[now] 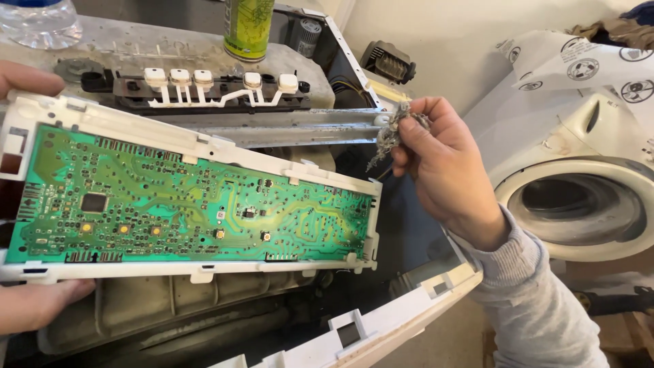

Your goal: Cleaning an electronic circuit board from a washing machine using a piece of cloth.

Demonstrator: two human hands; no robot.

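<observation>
While the green circuit board [191,204] is held in its white plastic frame [204,146] over the opened washing machine [204,313], a clump of grey lint [395,133] is pinched between thumb and fingertips of the right hand [443,170], just past the board's right end. The left hand [30,303] is closed on the frame's left edge, thumb on top, fingers under. Judgement: the lint is best kept clear of the board and the open cabinet, and the frame gripped by its plastic only, level. The left hand is largely cut off. The board's far side is hidden. The cabinet interior is dark and hard to make out.
</observation>
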